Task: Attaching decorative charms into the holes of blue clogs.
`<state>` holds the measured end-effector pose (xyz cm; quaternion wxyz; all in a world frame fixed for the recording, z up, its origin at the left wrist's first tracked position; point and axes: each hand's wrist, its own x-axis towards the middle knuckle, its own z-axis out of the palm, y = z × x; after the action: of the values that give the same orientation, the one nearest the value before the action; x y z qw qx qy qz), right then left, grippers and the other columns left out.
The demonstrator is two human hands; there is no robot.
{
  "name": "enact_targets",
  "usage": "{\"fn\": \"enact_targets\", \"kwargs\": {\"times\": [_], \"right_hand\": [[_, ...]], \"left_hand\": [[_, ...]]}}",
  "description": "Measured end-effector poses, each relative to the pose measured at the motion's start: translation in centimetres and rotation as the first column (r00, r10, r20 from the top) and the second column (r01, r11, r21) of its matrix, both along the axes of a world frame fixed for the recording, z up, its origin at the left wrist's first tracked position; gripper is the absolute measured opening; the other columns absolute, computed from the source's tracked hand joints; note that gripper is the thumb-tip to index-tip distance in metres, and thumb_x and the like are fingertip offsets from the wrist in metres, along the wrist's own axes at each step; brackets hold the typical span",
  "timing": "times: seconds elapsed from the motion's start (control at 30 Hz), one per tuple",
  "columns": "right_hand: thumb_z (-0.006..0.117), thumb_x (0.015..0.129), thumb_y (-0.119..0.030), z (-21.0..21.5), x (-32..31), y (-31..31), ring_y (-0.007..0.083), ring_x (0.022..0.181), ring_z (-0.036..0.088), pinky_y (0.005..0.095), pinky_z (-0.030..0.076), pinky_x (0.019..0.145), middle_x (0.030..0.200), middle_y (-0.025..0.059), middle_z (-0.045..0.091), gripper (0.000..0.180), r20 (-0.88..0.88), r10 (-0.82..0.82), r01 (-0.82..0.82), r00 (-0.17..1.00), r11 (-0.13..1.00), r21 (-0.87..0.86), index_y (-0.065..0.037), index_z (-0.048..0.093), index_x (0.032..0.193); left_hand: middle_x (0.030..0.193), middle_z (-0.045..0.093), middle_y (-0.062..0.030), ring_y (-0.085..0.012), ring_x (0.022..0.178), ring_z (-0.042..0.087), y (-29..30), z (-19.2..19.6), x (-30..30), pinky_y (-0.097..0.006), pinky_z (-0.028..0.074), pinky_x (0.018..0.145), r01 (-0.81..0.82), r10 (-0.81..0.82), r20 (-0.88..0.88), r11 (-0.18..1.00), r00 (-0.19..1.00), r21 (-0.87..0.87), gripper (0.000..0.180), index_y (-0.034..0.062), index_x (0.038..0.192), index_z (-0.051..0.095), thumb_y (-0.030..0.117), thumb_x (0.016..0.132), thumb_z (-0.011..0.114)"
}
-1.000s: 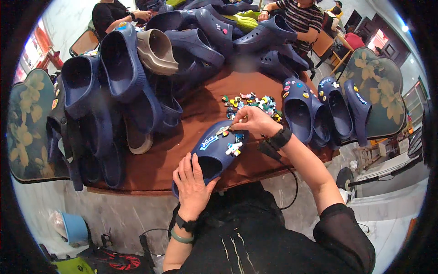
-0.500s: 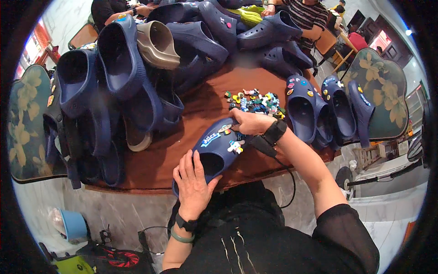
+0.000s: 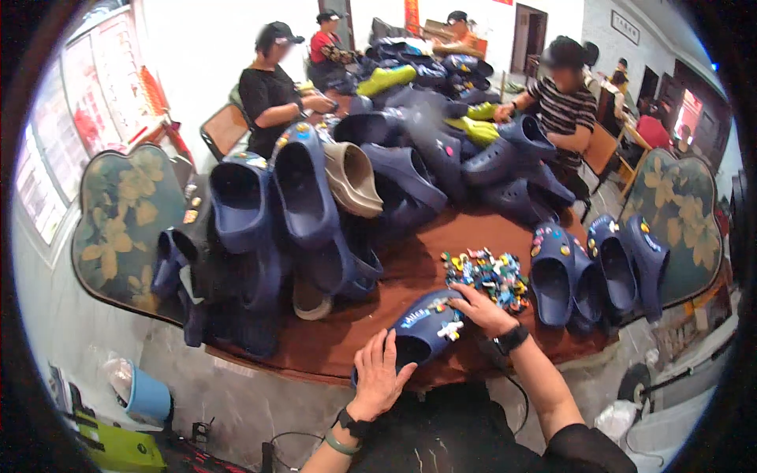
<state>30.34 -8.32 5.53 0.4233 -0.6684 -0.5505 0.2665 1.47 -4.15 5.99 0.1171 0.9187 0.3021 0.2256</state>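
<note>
A navy clog (image 3: 432,340) lies at the table's near edge, its toe pointing away and to the right. Colourful shoe charms, among them a blue-and-white lettered one and a white figure (image 3: 450,330), sit on its upper. My left hand (image 3: 378,377) is closed around the heel end, with the thumb beside the foot opening. At the toe, my right hand (image 3: 484,312) grips the clog; its fingertips are partly hidden, so a charm under them cannot be made out. Just beyond that hand lies a pile of loose charms (image 3: 490,274).
Stacked navy clogs (image 3: 303,185) and a beige clog (image 3: 352,180) rise at the left and back of the brown-covered table (image 3: 410,260). Decorated navy clogs (image 3: 552,276) stand on the right. Several people work around the far side. A blue bin (image 3: 150,396) is on the floor.
The view has tilted upward, bringing the co-workers and far room into sight. Both hands stay on the clog; the right hand's fingers have shifted slightly over the toe.
</note>
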Motion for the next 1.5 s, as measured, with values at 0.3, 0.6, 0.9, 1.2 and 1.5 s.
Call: {"fn": "enact_targets", "kwargs": {"times": [0.3, 0.6, 0.9, 1.2, 1.5], "right_hand": [[0.066, 0.089, -0.013, -5.7, -0.8, -7.4, 0.0228, 0.092, 0.062, 0.0327, 0.048, 0.084, 0.099, 0.011, 0.064, 0.021, -0.185, -0.348, 0.373, 0.919, 0.92, 0.123, -0.001, 0.063, 0.106], [0.067, 0.08, -0.002, -5.3, -2.5, -8.7, 0.0261, 0.094, 0.06, 0.0356, 0.047, 0.085, 0.099, 0.0121, 0.062, 0.018, -0.038, -0.33, 0.329, 0.943, 0.912, 0.245, -0.002, 0.063, 0.098], [0.063, 0.074, 0.004, -4.3, -3.1, -9.2, 0.03, 0.092, 0.057, 0.0367, 0.046, 0.084, 0.095, 0.0132, 0.057, 0.015, 0.216, -0.308, 0.238, 0.926, 0.924, 0.299, -0.001, 0.061, 0.088], [0.068, 0.073, 0.002, -5.3, -2.7, -10.0, 0.0293, 0.093, 0.058, 0.0371, 0.047, 0.083, 0.097, 0.0126, 0.059, 0.017, 0.333, -0.365, 0.271, 0.869, 0.916, 0.296, -0.003, 0.063, 0.089], [0.071, 0.077, -0.007, -3.3, -4.4, -6.1, 0.0288, 0.091, 0.062, 0.0397, 0.049, 0.08, 0.091, 0.0082, 0.066, 0.008, 0.338, -0.306, 0.188, 0.89, 0.921, 0.34, -0.009, 0.067, 0.084]], "left_hand": [[0.096, 0.063, -0.0205, -0.0396, 0.086, 0.064, 4.0, -1.7, -3.3, -0.049, 0.053, 0.072, 0.026, -0.052, -0.096, 0.965, 0.994, -0.262, 0.03, 0.0099, 0.115, 0.055, 0.031, 0.094, 0.055], [0.113, 0.066, -0.0104, -0.02, 0.102, 0.063, 3.2, 5.4, -6.0, -0.032, 0.048, 0.087, 0.108, 0.203, 0.302, 0.638, 0.932, -0.762, 0.034, 0.0031, 0.126, 0.057, 0.022, 0.098, 0.055], [0.076, 0.056, -0.0025, -0.0119, 0.074, 0.05, 17.9, 15.9, -18.9, -0.028, 0.043, 0.067, -0.417, 0.394, 0.763, 0.891, 0.512, -0.18, 0.024, 0.0008, 0.091, 0.062, 0.023, 0.097, 0.056], [0.09, 0.068, -0.007, -0.0186, 0.085, 0.061, 37.0, 10.8, -29.9, -0.034, 0.047, 0.073, -0.304, 0.608, 0.671, 0.794, 0.424, -0.527, 0.019, -0.0012, 0.087, 0.067, 0.017, 0.086, 0.062], [0.108, 0.062, -0.0074, -0.0216, 0.103, 0.057, 36.4, 7.8, -42.0, -0.035, 0.045, 0.091, -0.371, 0.479, 0.629, 0.876, 0.612, -0.307, 0.035, 0.0023, 0.117, 0.063, 0.022, 0.088, 0.06]]}}
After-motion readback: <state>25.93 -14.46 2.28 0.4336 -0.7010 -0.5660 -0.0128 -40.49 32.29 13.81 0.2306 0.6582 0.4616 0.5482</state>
